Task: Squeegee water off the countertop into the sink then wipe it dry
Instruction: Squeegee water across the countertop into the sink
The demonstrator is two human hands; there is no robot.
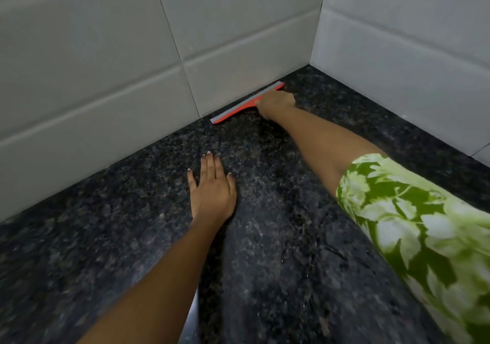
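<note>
From the head view, my right hand [275, 104] grips the orange squeegee [238, 107], its blade against the tiled wall [106, 78] at the countertop's [278, 237] back edge. My left hand [212, 187] rests flat, fingers straight, on the countertop.

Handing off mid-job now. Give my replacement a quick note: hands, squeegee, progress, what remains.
Right hand grips the red squeegee, blade along the foot of the back tiled wall near the corner.
Left hand rests flat, fingers straight, on the dark granite countertop.
Sink and cloth are not in view.
Done: unclear; wetness is hard to judge.
Left: pull water toward the sink, then wipe dry.
</note>
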